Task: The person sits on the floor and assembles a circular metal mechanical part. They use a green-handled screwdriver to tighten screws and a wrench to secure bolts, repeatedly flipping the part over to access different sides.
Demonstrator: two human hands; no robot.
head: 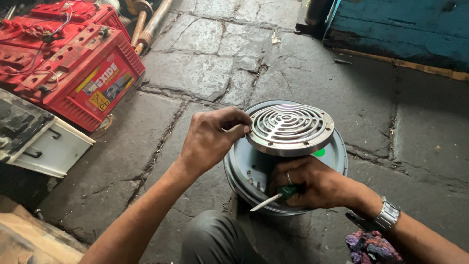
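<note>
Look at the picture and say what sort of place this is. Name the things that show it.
Probably a roadside repair workshop: work is done on a cracked stone floor, red batteries with loose wires sit nearby, and the right hand holds a screwdriver beside a metal grille.

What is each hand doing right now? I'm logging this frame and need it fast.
Left hand: closed, gripping the rim of the round metal grille.
Right hand: closed around a green-handled screwdriver, resting on the grey round housing.
</note>
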